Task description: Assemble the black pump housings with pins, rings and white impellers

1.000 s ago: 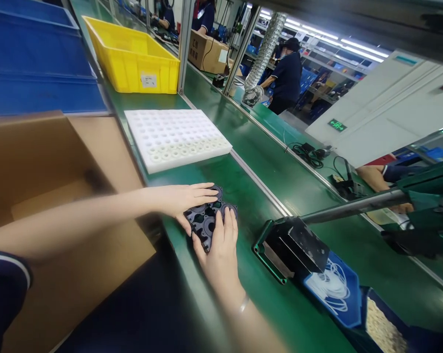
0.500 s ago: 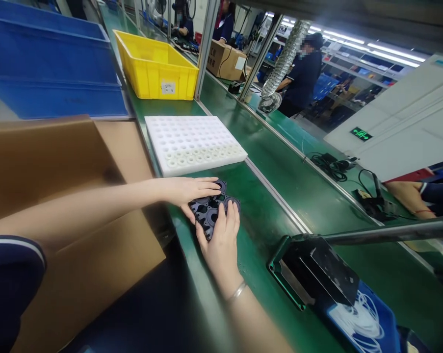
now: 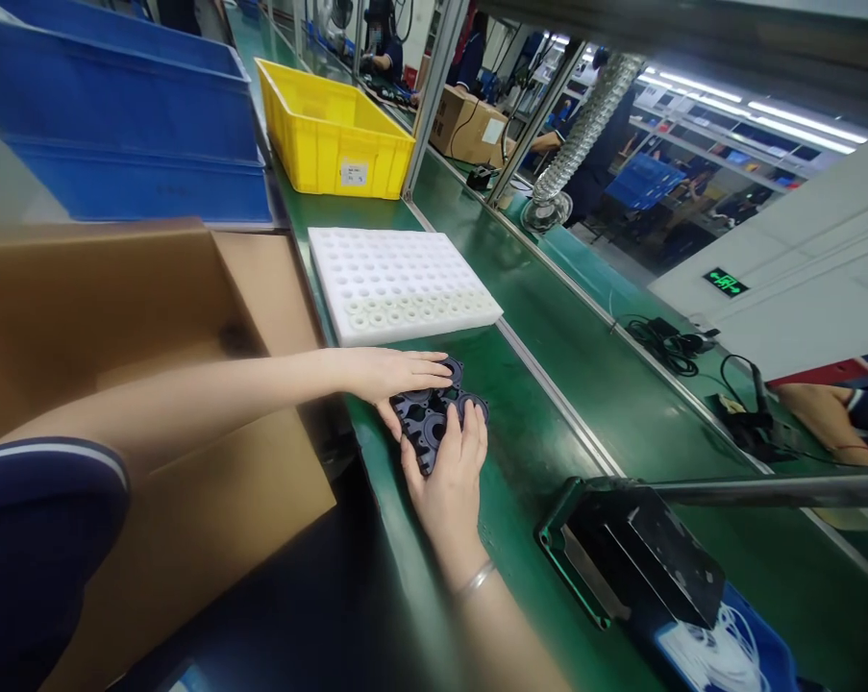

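Observation:
A black plastic part (image 3: 428,429) with several round ring-shaped openings lies low over the green tabletop, with both hands around it. My left hand (image 3: 383,375) grips its far left side, fingers stretched together across the top and thumb at the left edge. From the near side my right hand (image 3: 449,481) holds it, thumb on the left edge and fingertips on the right ring. The fingers cover parts of it. Just beyond the hands is a white foam tray (image 3: 405,333) with rows of round holes; pale rings sit in its nearest rows.
A yellow bin (image 3: 333,173) stands behind the tray, and blue crates (image 3: 145,183) are at the left. An open cardboard box (image 3: 260,471) adjoins the table edge. Right of my hands stand a black device (image 3: 642,548) and a blue bin (image 3: 772,634) with white tubing.
The whole view has shifted slightly, so the scene sits further right. Both hands keep their hold on the black plastic part, with almost no change in grip.

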Demonstrator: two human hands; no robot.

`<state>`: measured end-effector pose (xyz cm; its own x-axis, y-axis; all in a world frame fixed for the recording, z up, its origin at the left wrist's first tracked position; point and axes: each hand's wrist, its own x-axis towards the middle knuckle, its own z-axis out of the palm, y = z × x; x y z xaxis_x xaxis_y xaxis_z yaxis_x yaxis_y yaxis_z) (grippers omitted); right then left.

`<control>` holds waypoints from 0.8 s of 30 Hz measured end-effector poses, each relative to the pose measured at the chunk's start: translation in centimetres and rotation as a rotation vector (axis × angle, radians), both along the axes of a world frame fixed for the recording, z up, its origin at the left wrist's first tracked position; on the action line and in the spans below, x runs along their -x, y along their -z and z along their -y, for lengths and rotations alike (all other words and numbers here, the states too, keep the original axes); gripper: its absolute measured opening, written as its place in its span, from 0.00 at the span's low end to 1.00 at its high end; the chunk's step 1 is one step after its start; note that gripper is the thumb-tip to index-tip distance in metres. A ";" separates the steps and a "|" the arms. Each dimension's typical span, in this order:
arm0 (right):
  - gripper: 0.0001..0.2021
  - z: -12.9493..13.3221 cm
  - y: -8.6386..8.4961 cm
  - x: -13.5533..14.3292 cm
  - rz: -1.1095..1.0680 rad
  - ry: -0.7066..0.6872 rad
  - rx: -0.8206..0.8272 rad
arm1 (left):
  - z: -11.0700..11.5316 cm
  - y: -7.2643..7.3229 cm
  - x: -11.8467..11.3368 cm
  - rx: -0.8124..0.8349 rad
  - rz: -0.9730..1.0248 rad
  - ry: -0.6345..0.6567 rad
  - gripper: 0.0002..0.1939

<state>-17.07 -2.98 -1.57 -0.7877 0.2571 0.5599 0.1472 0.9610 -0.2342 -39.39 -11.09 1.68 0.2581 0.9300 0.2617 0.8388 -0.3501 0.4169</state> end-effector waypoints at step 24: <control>0.15 4.8 3.5 2.6 0.187 -0.826 -0.315 | 30.5 14.6 8.5 0.261 0.477 -1.683 0.13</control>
